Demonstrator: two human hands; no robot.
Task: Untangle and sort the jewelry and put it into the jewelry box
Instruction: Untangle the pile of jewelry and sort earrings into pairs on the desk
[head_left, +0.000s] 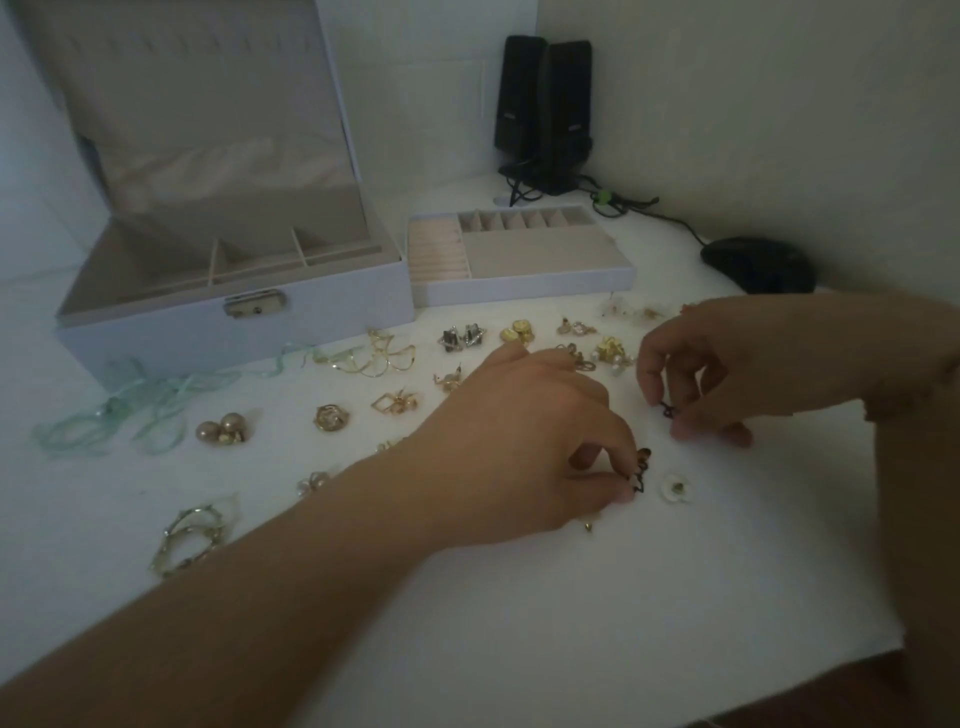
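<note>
Two dark earrings sit in my fingers: my left hand (524, 441) pinches the amber-tipped earring (640, 470) on the white table (519, 597), my right hand (737, 364) pinches the small black earring (668, 411) above it, jewelry box (234, 312) open behind

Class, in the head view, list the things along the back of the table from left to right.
Open jewelry box → removable tray → black speakers → computer mouse.
</note>
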